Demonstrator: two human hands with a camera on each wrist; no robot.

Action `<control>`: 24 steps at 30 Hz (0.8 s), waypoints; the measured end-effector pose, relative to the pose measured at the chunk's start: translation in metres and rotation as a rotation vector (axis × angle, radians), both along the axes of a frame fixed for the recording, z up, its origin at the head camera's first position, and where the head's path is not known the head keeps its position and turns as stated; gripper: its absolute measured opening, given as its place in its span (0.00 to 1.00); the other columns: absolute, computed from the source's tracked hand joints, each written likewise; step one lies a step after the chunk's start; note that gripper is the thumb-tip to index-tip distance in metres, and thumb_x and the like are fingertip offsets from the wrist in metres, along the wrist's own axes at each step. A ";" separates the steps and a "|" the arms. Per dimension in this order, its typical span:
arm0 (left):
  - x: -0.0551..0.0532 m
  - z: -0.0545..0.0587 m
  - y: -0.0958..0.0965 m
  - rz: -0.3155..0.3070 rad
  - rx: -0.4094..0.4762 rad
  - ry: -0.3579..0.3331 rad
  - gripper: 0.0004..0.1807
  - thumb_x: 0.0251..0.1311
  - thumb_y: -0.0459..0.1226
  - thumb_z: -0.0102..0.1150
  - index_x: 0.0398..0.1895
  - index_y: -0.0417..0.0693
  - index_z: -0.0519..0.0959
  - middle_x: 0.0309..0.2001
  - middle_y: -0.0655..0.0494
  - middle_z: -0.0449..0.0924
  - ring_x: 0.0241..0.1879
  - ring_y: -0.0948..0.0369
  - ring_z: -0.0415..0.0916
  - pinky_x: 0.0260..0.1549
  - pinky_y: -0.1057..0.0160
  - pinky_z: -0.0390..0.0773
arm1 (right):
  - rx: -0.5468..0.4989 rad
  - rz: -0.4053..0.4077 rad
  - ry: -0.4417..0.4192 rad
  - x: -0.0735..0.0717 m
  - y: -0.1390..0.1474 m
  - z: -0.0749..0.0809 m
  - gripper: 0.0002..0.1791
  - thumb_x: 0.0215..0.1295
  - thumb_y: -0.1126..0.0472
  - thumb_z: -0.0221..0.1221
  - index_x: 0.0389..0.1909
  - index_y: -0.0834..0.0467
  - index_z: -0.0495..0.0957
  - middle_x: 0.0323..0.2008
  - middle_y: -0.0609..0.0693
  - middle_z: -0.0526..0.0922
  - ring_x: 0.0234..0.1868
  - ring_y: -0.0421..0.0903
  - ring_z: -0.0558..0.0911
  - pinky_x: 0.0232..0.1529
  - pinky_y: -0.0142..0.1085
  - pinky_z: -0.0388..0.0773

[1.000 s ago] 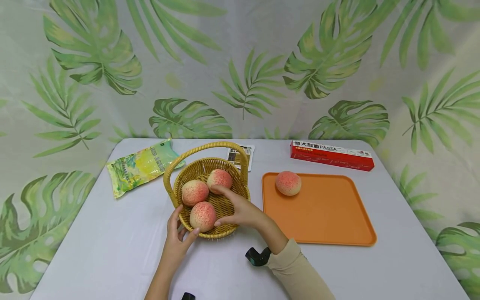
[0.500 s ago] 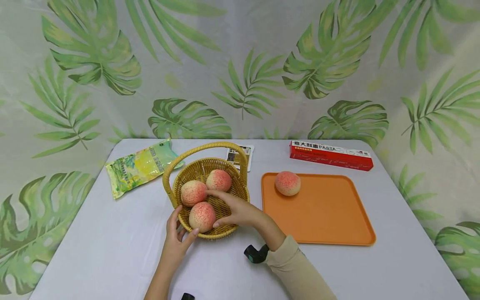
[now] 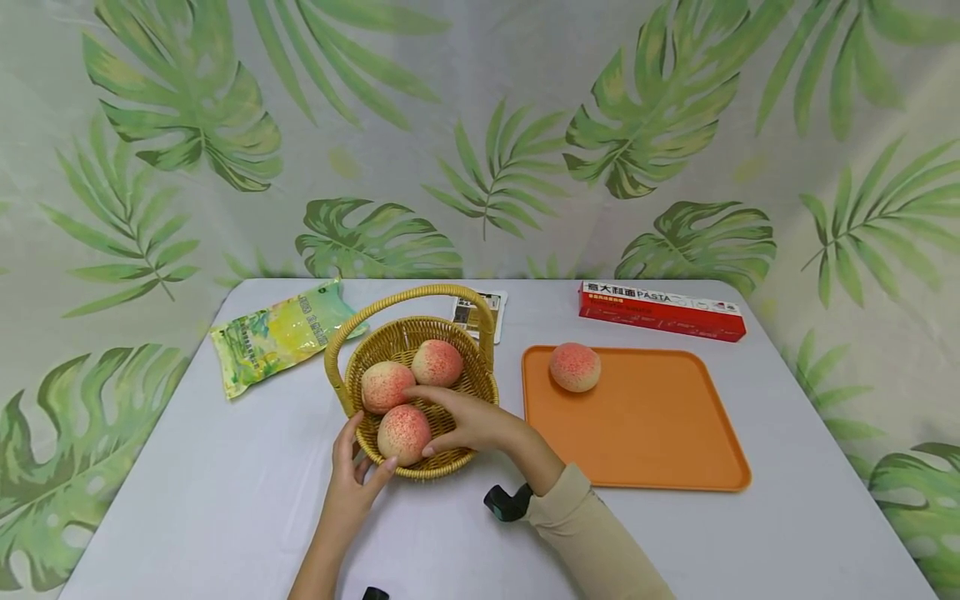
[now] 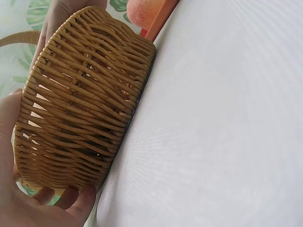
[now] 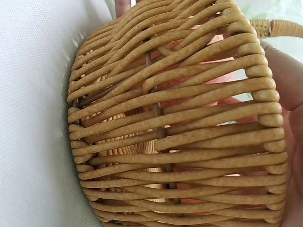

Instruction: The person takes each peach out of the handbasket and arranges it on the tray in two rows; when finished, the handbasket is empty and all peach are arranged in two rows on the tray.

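Observation:
A wicker basket [image 3: 438, 472] with an arched handle stands on the table, holding three pink-speckled peaches. My left hand [image 3: 356, 479] grips its front left rim, thumb on the rim and fingers against the outside weave. The left wrist view shows those fingers [image 4: 84, 204] low on the wall. My right hand [image 3: 472, 423] reaches over the right rim into the basket, thumb and fingers spread around the front peach [image 3: 403, 435]. Its thumb lies at that peach's right side, and its fingertips are beside the left peach [image 3: 385, 386]. The back peach [image 3: 437, 362] lies beyond the fingers.
An orange tray [image 3: 637, 425] lies to the right, with another peach [image 3: 575, 367] in its far left corner. Behind it is a red pasta box [image 3: 662, 312]. A green and yellow bag [image 3: 283, 335] lies at the back left, and a small packet [image 3: 491, 312] sits partly behind the handle.
My right hand has shifted left, from beside the back peach to around the front peach, its fingertips now near the left peach. The left hand and basket stay put.

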State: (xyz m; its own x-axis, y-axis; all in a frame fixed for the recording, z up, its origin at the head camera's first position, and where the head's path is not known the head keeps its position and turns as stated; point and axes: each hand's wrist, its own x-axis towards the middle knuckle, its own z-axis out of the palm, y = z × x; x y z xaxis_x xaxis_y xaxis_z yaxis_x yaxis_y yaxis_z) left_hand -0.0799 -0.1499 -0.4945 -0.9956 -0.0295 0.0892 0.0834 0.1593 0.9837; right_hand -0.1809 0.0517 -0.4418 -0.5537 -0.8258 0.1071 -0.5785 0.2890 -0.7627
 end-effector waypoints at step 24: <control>0.000 0.000 0.001 0.005 0.016 0.012 0.43 0.55 0.33 0.59 0.69 0.50 0.44 0.67 0.50 0.37 0.62 0.48 0.46 0.51 0.78 0.60 | 0.061 0.043 -0.018 -0.005 -0.011 -0.003 0.36 0.50 0.56 0.66 0.61 0.54 0.64 0.60 0.47 0.64 0.60 0.39 0.61 0.58 0.32 0.59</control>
State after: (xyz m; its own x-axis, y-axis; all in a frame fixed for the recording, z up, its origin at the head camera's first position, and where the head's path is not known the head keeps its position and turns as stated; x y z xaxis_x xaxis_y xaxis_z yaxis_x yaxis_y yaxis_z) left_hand -0.0801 -0.1489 -0.4944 -0.9943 -0.0360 0.1001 0.0940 0.1440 0.9851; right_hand -0.1861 0.0402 -0.4448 -0.5186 -0.8537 0.0464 -0.5776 0.3099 -0.7552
